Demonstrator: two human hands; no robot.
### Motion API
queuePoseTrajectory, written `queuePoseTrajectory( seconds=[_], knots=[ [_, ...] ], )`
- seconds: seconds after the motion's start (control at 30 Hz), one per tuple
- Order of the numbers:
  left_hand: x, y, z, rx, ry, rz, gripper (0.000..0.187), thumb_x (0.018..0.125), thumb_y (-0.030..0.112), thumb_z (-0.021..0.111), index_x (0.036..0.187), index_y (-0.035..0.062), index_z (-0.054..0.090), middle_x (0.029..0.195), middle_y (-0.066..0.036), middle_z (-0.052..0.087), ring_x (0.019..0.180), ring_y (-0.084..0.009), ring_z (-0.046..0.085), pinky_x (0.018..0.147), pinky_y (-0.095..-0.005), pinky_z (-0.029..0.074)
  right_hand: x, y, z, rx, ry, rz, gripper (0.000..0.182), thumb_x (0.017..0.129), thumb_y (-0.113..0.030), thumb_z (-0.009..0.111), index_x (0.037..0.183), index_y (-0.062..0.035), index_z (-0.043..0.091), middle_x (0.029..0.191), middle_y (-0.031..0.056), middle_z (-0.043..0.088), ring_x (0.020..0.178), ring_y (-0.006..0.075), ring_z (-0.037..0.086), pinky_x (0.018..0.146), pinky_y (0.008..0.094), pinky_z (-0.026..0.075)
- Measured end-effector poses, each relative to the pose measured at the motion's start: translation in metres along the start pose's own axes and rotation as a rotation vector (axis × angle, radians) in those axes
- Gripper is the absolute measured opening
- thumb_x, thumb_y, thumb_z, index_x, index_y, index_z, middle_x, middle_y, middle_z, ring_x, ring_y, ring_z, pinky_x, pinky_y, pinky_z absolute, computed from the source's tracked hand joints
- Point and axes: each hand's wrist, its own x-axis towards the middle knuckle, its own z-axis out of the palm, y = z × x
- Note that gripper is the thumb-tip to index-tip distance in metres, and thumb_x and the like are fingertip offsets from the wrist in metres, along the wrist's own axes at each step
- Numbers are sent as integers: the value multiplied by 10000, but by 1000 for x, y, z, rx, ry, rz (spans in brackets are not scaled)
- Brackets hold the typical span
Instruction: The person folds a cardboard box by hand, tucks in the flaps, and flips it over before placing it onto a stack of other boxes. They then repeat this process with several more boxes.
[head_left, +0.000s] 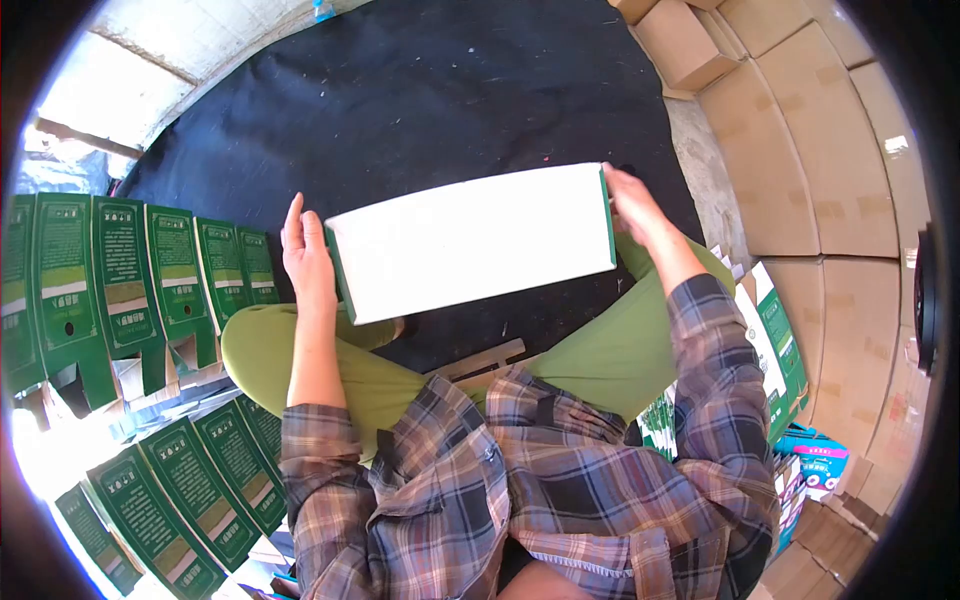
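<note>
A long carton with a plain white face and green ends is held crosswise in front of my crossed legs. My left hand is at its left end, thumb and fingers pointing up and fairly straight, the palm side against the green edge. At the opposite end, my right hand grips the green side, some of its fingers hidden behind the carton. The carton tilts slightly, its right end farther from me.
Green printed cartons stand in rows on my left. Brown cardboard boxes are stacked along the right. Black sheeting covers the floor ahead. Beside my right arm are flat green-and-white cartons and a blue printed box.
</note>
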Motion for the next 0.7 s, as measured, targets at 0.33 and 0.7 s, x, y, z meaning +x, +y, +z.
queuePoseTrajectory(
  seconds=[0.33,0.7],
  knots=[
    [1,0,-3,-450,-626,-507,542,941,313,500,1422,96,379,1390,-149,445,1212,-256,486,1016,-366,398,17,29,-13,217,-216,102,646,910,-594,466,1199,-26,574,1168,105,614,1051,211,577,906,322,433],
    [2,-16,7,-360,-378,-546,416,943,408,483,1220,107,555,907,-21,564,911,-188,554,793,-428,475,11,19,-10,246,24,7,223,929,-271,511,1059,-114,600,857,4,601,789,146,574,711,367,511]
  ],
)
